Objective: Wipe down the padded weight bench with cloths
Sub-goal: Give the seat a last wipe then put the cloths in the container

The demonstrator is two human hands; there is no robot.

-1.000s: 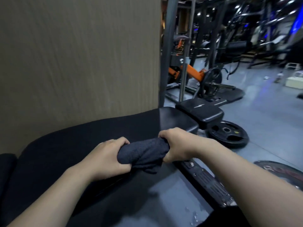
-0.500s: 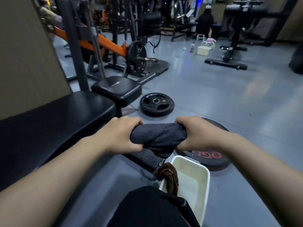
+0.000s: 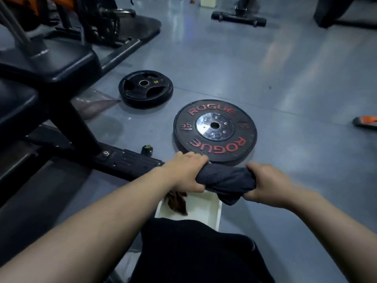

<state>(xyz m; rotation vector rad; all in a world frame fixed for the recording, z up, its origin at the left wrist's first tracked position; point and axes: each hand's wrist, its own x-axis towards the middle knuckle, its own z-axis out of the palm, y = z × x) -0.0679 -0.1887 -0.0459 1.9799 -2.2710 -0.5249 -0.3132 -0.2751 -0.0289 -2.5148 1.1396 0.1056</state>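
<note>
Dark grey cloth (image 3: 226, 179): coarse terry weave, matt. Bench pad (image 3: 51, 62), upper left of frame: smooth black upholstery with slight sheen. Bumper plate (image 3: 215, 129), centre: matt black rubber, polished metal hub; floor (image 3: 265, 78) smooth, semi-glossy.

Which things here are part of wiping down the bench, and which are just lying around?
Part of the job:
- dark cloth, twisted between left hand and right hand
- white basin below it
- brown cloth draped in the basin
- padded bench

Just lying about:
- Rogue plate
- small black plate
- orange tool at right edge
</note>
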